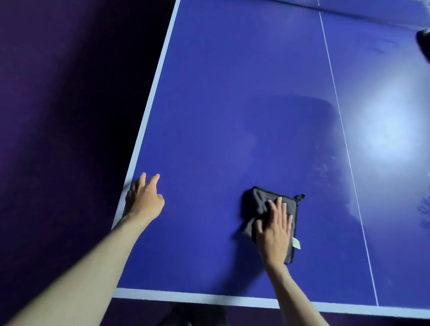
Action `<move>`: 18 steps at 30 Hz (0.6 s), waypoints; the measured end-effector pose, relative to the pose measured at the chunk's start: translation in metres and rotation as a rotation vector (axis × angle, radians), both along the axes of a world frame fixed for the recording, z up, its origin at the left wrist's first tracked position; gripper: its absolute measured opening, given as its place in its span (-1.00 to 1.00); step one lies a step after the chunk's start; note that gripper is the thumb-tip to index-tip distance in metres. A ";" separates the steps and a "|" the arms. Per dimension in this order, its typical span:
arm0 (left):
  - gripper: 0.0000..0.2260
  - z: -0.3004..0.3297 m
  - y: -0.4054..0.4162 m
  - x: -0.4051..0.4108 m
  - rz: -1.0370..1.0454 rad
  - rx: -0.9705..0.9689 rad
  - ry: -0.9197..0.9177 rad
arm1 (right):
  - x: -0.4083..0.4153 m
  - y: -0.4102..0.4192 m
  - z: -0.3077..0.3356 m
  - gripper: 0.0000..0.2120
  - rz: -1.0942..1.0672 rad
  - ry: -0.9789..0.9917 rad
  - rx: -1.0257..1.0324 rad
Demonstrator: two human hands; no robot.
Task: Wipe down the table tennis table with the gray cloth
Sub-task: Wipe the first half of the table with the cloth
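Observation:
A blue table tennis table (232, 93) with white edge lines fills the view. The gray cloth (258, 202), folded, with a small loop at its far right corner and a white tag on its right side, lies on the near half of the table. My right hand (274, 230) presses flat on the cloth with straight fingers. My left hand (144, 200) is at the table's left edge near the white side line, fingers loosely spread and holding nothing.
A thin white centre line (344, 139) runs down the table to the right of the cloth. The net (349, 2) is at the far top. A dark object (424, 44) shows at the right edge. Dark floor lies left of the table.

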State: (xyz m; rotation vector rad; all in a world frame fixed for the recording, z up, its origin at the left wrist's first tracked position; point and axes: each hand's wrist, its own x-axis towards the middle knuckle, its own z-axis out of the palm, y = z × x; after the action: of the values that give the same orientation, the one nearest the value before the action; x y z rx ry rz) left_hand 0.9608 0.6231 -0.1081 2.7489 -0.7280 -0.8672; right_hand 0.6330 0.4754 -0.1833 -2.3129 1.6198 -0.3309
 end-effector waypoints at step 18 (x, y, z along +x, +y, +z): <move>-0.62 -0.022 0.064 0.119 0.355 -0.332 0.379 | 0.147 0.057 -0.010 -0.54 0.031 -0.109 -0.036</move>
State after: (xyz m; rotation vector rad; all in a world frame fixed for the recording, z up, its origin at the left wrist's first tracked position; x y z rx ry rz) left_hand 1.0794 0.6869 -0.1300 2.2331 -0.2710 -1.0332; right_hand 0.7800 0.5323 -0.1936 -2.3005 1.5361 -0.4743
